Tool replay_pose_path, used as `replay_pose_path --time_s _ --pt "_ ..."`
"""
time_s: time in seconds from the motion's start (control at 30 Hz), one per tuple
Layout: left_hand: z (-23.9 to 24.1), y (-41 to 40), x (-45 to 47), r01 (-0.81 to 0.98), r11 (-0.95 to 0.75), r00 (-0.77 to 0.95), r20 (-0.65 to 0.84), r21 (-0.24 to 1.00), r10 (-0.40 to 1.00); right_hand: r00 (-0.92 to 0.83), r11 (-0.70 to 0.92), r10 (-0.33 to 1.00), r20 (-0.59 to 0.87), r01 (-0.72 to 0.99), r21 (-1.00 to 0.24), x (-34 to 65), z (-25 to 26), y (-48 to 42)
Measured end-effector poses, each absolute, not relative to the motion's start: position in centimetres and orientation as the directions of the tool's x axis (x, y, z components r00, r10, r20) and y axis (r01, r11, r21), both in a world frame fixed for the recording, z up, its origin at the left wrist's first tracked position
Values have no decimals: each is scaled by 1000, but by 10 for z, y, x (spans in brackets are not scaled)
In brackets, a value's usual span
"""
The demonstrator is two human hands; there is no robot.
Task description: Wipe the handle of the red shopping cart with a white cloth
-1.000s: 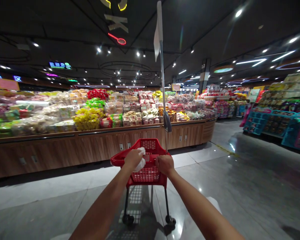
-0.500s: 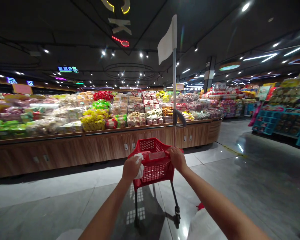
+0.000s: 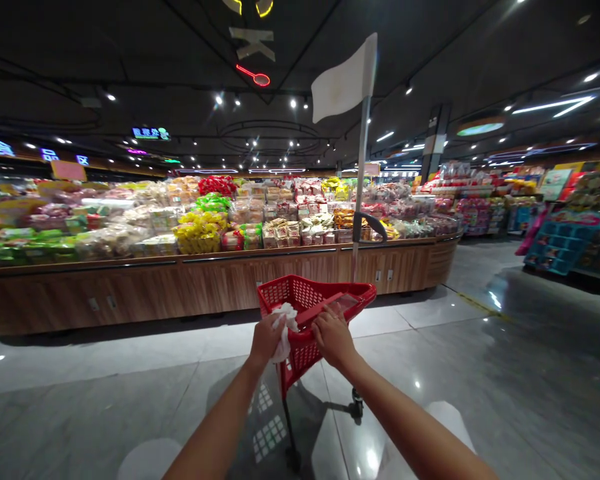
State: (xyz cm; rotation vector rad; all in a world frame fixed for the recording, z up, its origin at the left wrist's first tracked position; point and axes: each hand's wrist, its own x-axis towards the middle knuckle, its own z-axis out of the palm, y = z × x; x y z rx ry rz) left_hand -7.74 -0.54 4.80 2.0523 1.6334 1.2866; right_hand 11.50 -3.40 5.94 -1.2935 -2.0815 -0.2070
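Head view: a red cart (image 3: 300,363) is standing at lower centre, beneath a white flag (image 3: 343,81). A wooden counter (image 3: 220,287) of packaged goods (image 3: 200,233) is blocking the way ahead. The right hand (image 3: 334,339) is curling over the cart's handle (image 3: 313,312); the left hand (image 3: 265,341), beside it, is clutching a white wad (image 3: 286,319).

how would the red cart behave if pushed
The red cart would probably roll and turn easily, given its small wheels. It looks light for its size, with perforated walls. It might tip if leaned on, as its body sits high on thin legs.
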Motion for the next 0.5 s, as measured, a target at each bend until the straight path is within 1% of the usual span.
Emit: replay_pose_path --time_s 0.1,0.17,0.23,0.3,0.4,0.5 --pt "45 2 -75 676 -329 -14 458 659 889 -327 487 775 540 855 -180 94 67 -44" --pt "42 1 -69 680 -341 17 452 649 892 -296 444 794 531 879 -173 85 69 -48" --pt "39 0 -66 683 -371 67 452 629 890 -257 409 790 557 897 -166 87 67 -50" --pt "35 2 -70 700 -387 108 447 600 888 -270 438 759 592 885 -158 99 62 -51" --pt "28 9 -80 773 -329 115 391 541 913 -308 499 707 637 855 -141 127 52 -54" --pt "19 12 -80 818 -285 114 345 500 932 -328 498 695 639 861 -100 156 49 -60"
